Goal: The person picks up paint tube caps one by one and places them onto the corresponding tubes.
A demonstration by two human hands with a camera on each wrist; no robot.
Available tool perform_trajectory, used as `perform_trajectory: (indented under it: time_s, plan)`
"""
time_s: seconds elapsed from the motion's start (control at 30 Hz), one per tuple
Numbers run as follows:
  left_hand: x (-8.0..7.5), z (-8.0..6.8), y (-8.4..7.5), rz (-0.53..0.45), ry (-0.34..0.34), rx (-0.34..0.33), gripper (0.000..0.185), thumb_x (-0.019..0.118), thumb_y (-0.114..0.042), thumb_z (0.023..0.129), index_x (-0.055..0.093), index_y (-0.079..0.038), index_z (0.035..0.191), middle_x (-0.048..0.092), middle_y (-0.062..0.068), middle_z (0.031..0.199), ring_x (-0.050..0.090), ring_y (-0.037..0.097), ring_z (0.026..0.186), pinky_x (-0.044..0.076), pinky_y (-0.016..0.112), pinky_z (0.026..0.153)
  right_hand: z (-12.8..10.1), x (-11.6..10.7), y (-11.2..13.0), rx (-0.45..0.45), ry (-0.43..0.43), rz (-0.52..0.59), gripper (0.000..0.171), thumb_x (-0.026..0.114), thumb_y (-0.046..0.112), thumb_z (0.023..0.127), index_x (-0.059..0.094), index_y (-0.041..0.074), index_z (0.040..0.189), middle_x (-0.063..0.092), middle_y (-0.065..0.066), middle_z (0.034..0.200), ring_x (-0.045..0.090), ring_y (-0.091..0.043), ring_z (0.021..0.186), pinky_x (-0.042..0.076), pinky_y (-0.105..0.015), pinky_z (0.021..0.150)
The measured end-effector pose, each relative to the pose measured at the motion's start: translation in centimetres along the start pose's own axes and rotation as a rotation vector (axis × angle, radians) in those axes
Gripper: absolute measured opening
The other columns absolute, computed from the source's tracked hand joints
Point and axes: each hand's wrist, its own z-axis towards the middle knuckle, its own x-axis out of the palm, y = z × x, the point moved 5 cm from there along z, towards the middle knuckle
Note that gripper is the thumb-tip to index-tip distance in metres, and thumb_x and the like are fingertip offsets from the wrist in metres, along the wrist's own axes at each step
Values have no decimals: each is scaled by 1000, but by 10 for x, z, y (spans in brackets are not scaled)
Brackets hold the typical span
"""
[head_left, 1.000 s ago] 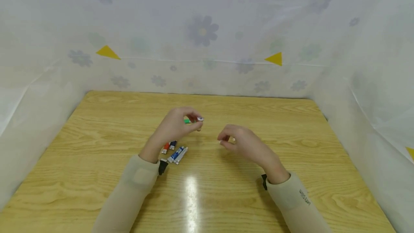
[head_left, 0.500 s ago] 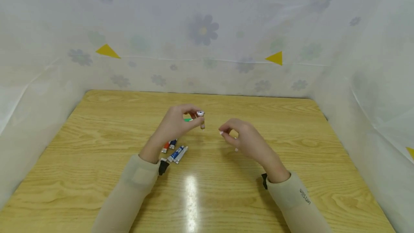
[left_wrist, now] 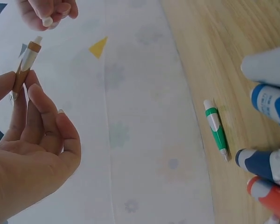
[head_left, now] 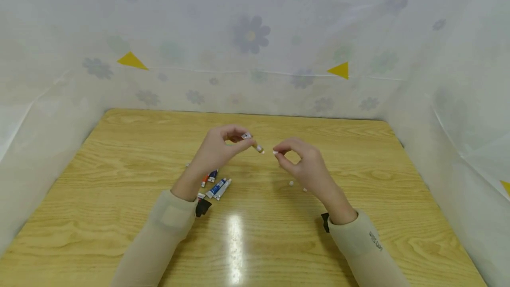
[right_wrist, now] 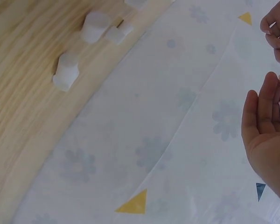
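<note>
Above the light wooden bench [head_left: 358, 154], the left hand [head_left: 217, 152] pinches a small brown-banded paint tube [left_wrist: 25, 65], its grip closed on the barrel. The right hand [head_left: 304, 165] pinches a tiny white cap [head_left: 275, 152] just beside the tube's tip. Blue, red and green tubes [head_left: 217, 187] lie below.

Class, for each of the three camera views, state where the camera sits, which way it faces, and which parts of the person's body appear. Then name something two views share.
Head: worn on the head, facing forward and down at the wooden table; both sleeves, the left hand and the right hand show.
Left wrist: on the left wrist, facing along the palm; the left hand pinches a brown tube, and a green tube lies on the table.
Right wrist: on the right wrist; open palm, white caps on the table.
Shared: head and left wrist both show the brown tube.
</note>
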Motion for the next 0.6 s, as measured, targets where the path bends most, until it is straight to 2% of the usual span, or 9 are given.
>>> perform_trajectory:
  time_s: [0.17, 0.37, 0.47, 0.6]
  plan:
    - [0, -2, 2, -111, -2, -59, 16, 73, -33, 98, 75, -19, 107, 74, 5, 106, 66, 23, 97, 51, 36, 80, 1, -4, 1, -38, -114, 50, 15, 78, -1, 88, 76, 6, 101, 75, -5, 94, 71, -18, 87, 55, -16, 83]
    - [3, -3, 3, -251, -33, -159, 23, 74, -35, 97, 73, -16, 109, 72, 4, 109, 66, 23, 104, 56, 34, 89, -2, -7, -1, -5, -184, 116, 17, 78, -3, 88, 77, 6, 102, 76, -7, 96, 71, -19, 89, 53, -12, 86]
    - [6, -4, 1, -314, -41, -162, 24, 74, -32, 97, 73, -13, 111, 73, 2, 108, 67, 20, 107, 57, 38, 96, -3, -9, -1, 8, -208, 146, 18, 77, -3, 88, 77, 6, 103, 76, -7, 98, 71, -17, 90, 54, -14, 87]
    - [10, -6, -5, -372, -33, -124, 21, 74, -27, 97, 73, -10, 110, 72, -2, 104, 67, 20, 108, 53, 45, 105, -3, -10, 2, 4, -224, 196, 20, 76, -6, 88, 77, 6, 103, 76, -9, 98, 71, -14, 91, 56, -17, 87]
